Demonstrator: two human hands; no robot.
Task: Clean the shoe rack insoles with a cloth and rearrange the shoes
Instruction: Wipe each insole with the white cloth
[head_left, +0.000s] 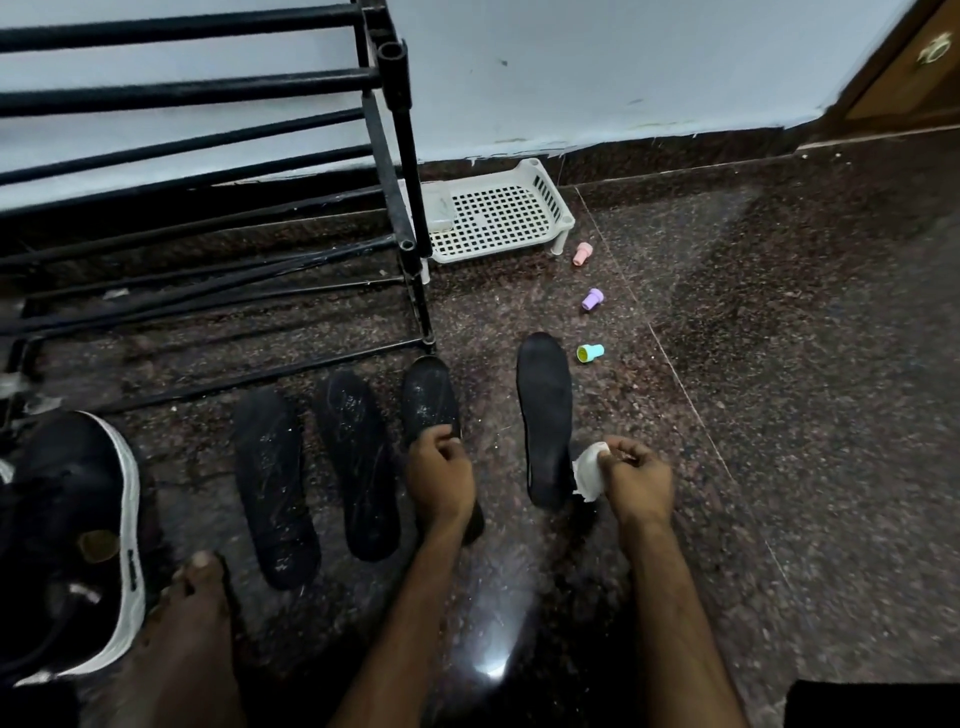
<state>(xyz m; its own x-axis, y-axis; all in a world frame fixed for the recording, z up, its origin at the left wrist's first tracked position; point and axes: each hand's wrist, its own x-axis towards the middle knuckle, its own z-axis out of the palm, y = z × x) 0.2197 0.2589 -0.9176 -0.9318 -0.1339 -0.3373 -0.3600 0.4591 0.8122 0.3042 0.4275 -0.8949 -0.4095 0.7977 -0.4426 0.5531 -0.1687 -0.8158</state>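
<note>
Several black insoles lie in a row on the dark granite floor in front of the black shoe rack (400, 171). Two dusty insoles (272, 483) (358, 462) lie at the left. My left hand (439, 475) grips the third, speckled insole (428, 397) around its middle. The fourth insole (545, 410) looks cleaner and lies apart to the right. My right hand (636, 480) holds a crumpled white cloth (589, 470) right beside that insole's heel.
A black shoe with a white sole (93, 540) sits at the left, next to my bare foot (192, 613). A white perforated plastic tray (498, 215) stands by the wall. Three small plastic caps, pink (582, 253), purple (592, 300) and teal (590, 353), lie on the floor.
</note>
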